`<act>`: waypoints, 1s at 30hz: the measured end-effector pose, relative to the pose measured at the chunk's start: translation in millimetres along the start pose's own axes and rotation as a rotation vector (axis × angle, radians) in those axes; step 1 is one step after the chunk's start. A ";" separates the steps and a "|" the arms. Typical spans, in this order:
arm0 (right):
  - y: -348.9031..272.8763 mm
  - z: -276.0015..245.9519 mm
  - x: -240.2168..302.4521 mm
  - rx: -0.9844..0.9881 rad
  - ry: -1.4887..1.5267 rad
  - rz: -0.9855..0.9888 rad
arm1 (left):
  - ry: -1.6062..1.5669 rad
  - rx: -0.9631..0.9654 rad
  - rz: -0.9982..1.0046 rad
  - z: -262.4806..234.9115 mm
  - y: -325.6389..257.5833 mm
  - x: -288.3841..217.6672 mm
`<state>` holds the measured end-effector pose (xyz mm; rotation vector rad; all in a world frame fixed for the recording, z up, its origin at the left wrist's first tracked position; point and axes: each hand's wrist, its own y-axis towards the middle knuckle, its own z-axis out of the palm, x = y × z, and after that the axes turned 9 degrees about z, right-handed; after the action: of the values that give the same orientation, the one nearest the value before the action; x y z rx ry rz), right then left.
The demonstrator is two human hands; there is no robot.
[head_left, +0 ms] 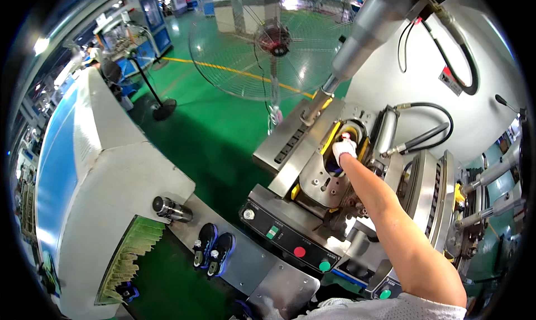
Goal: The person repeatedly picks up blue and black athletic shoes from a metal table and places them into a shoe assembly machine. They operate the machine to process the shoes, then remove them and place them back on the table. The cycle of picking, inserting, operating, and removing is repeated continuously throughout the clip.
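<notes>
My right hand (344,149), in a white glove, reaches down into the oval opening of a metal pressing machine (321,187). Its fingers look curled, with a small reddish bright spot at their tips. Whatever they may grip is too small or hidden to name. Yellow pads (331,137) line the sides of the opening, and something dark with a bluish edge (334,167) lies below the hand, partly covered by it. My left hand is out of the picture. A pair of black shoes with blue-purple soles (222,254) stands on a metal ledge (245,268) to the left.
A control panel (285,237) with red and green buttons fronts the machine. Above slants a thick metal cylinder (363,35). A dark bottle (172,209) lies by a pale machine (131,169) with green strip curtains (131,253). A large caged fan (272,39) stands beyond.
</notes>
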<state>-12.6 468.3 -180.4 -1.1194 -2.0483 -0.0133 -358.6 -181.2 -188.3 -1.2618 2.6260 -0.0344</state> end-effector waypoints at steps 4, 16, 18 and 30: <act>-16.4 -1.1 14.4 0.015 -0.406 -0.051 | 0.210 -0.096 -0.013 59.5 -68.1 51.6; 123.2 -55.6 -1.7 0.504 0.150 -0.114 | -0.387 -0.346 0.007 107.8 -17.6 45.2; 100.4 -71.0 4.4 0.702 0.262 -0.038 | -0.406 -0.324 -0.031 104.0 -25.9 49.2; -375.2 -99.7 -284.3 -0.090 -1.536 -0.994 | -0.681 -0.214 0.137 30.1 15.6 104.3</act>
<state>-132.5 2.6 -166.3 0.2394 -3.7620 0.3578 -427.2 -249.7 -239.6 -0.9229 2.1374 0.6026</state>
